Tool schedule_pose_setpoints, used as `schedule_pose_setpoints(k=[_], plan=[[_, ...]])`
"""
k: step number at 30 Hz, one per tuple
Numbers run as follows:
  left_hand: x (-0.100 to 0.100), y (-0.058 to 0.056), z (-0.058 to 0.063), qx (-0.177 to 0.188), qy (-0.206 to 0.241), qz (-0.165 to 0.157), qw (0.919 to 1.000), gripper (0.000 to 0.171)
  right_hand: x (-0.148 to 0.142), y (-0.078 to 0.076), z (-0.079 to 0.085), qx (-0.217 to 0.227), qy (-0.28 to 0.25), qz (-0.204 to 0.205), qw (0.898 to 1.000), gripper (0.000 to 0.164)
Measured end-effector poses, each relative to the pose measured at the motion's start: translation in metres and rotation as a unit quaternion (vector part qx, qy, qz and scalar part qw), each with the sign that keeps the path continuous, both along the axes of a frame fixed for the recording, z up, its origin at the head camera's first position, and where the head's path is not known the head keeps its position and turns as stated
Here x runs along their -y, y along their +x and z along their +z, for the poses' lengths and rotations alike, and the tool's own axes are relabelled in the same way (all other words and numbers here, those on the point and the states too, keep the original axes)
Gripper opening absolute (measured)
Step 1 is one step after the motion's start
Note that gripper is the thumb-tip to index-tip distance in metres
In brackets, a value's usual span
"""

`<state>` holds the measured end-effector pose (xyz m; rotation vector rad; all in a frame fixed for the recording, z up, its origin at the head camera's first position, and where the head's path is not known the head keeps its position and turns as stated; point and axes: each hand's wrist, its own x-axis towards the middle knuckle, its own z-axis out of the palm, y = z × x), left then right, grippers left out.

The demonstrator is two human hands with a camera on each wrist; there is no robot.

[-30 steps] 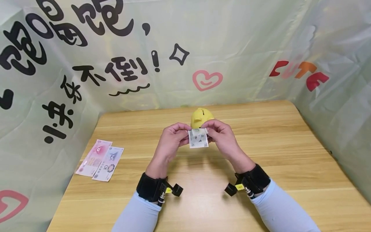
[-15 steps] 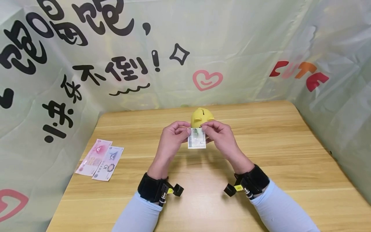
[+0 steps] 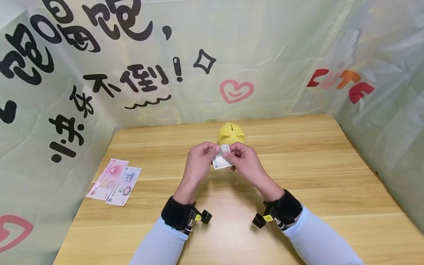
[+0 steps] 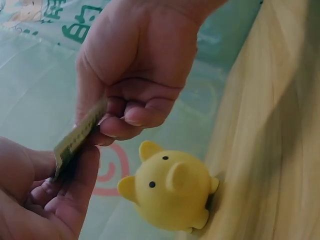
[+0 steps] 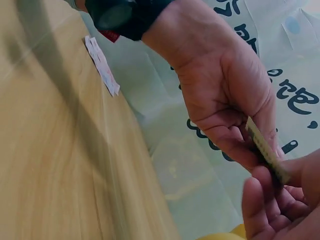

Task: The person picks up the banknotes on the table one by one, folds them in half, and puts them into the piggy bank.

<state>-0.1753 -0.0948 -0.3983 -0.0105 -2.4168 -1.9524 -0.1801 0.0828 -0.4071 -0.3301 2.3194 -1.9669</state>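
Above the middle of the table, both hands pinch a small, folded-looking banknote (image 3: 219, 161), which tilts slightly in the head view. My left hand (image 3: 198, 160) holds its left side between thumb and fingers. From the right, my right hand (image 3: 247, 162) grips it, the thumb lying across its face. The left wrist view shows the banknote (image 4: 80, 137) nearly edge-on between the two hands. Just behind them stands a yellow piggy bank (image 3: 230, 133) with a dark slot on top. Its snout and eyes show in the left wrist view. Part of the banknote is hidden by the fingers.
On the table's left side lie a pink banknote (image 3: 107, 179) and a bluish-purple banknote (image 3: 124, 186), slightly overlapping. Printed cloth (image 3: 281, 66) walls in the wooden table (image 3: 314, 165) at the back and both sides.
The banknote, earlier held level by its upper corners, has turned and tilted and shows less width. My hands have drawn closer together. The piggy bank and the other banknotes stay put.
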Motion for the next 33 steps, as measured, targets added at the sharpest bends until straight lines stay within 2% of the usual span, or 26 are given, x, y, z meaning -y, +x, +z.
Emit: schedule_pose_setpoints(k=[5, 9, 11, 17, 20, 25, 33], plan=[[0.006, -0.003, 0.002, -0.004, 0.037, 0.023, 0.999, 0.015, 0.003, 0.002, 0.001, 0.039, 0.006, 0.042, 0.998, 0.01], [0.008, -0.004, 0.003, 0.006, 0.065, 0.013, 0.9978, 0.017, 0.002, 0.001, 0.001, 0.048, -0.003, 0.05, 0.998, 0.011], [0.009, -0.005, 0.002, 0.017, 0.087, -0.002, 0.996, 0.019, 0.0, 0.0, 0.002, 0.055, -0.013, 0.045, 0.997, 0.011], [0.011, -0.008, 0.003, 0.054, 0.145, -0.048, 0.9869, 0.021, -0.004, -0.004, 0.005, 0.061, -0.062, -0.006, 0.996, 0.012], [0.011, -0.008, 0.005, 0.061, 0.151, -0.056, 0.9851, 0.018, -0.006, -0.004, 0.007, 0.059, -0.072, -0.012, 0.996, 0.013], [0.012, -0.007, 0.008, 0.063, 0.15, -0.051, 0.9853, 0.016, -0.006, -0.004, 0.008, 0.066, -0.075, 0.0, 0.995, 0.017], [0.012, -0.006, 0.011, 0.068, 0.165, -0.05, 0.9827, 0.017, -0.011, -0.006, 0.006, 0.037, -0.112, -0.008, 0.993, 0.027]])
